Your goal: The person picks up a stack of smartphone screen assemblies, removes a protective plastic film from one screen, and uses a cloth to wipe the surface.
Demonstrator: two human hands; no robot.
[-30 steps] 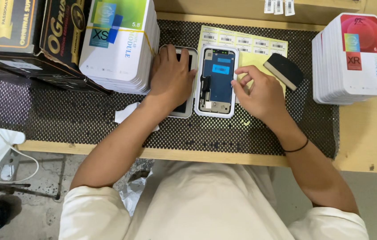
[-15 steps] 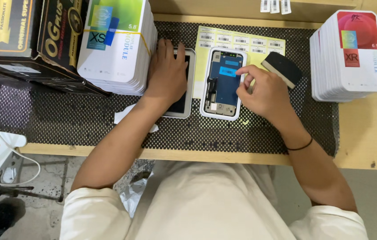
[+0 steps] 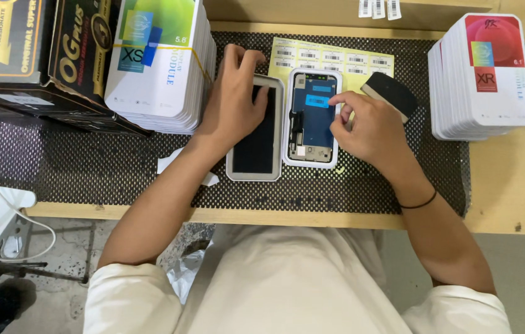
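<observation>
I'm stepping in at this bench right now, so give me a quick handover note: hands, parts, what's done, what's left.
Left hand: flat on the grey tray holding a dark screen panel, fingers at its top edge.
Right hand: fingertips on the small blue label on the back of the screen part, which lies in the white tray beside the grey one.
Both trays sit side by side on the black perforated mat. A yellow sticker sheet lies behind them; stacks of white boxes stand on the left and right.
Done: blue label is on the part.
Left: apparently pressing it down; both trays are open, unboxed.
</observation>
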